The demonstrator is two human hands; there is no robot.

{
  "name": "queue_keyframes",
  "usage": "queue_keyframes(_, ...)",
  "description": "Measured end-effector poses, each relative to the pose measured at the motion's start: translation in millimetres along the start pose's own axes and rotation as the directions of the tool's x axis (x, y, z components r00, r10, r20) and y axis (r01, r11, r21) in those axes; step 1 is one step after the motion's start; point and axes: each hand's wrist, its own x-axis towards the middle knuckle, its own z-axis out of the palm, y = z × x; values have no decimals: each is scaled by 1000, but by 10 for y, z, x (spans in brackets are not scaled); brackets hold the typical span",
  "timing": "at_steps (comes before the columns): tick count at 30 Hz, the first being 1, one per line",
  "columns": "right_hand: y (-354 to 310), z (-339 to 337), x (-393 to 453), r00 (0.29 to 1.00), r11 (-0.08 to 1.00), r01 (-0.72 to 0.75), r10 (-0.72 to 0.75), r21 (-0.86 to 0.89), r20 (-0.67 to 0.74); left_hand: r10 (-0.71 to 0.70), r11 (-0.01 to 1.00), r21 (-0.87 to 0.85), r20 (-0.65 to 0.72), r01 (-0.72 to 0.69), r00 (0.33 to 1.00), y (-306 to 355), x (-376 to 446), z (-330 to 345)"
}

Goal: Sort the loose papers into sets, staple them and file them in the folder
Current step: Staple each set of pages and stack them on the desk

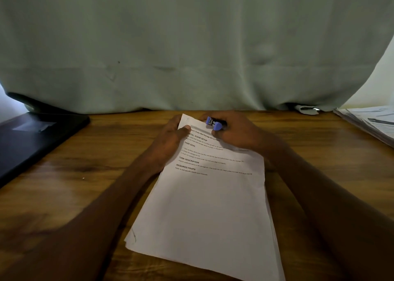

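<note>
One head-worn view looks forward and down, close over the wooden table (85, 195).

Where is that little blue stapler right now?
In the head view the blue stapler sits in the grip of the right hand, over the top edge of the paper set at the far middle of the wooden table, beside the left hand.

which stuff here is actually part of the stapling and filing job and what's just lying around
In the job:
paper set, left hand pinching its top corner
blue stapler, held in right hand
dark folder, far left
loose paper pile, far right

Lying about:
green cloth behind the table
crumpled white scrap
</note>
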Motion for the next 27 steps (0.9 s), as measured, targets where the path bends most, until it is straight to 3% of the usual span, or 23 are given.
queue_keyframes(10,-59,39,35,998,995,-65,64,-76,-11,-30,998,55,-33,32,999,49,-34,12)
queue_keyframes(15,-84,38,24,997,996,-75,74,-55,-16,-46,990,134,29,42,998,53,-50,-15)
queue_keyframes(23,-74,29,16,999,998,-40,40,-41,-8,-19,997,75,-3,20,1000,31,-68,67)
queue_keyframes(25,-63,34,29,987,997,-78,74,-29,-140,-27,999,21,-56,28,998,20,-71,53)
queue_keyframes(27,-11,3,46,916,988,-155,148,10,-373,-29,999,-46,-154,22,988,14,-55,6)
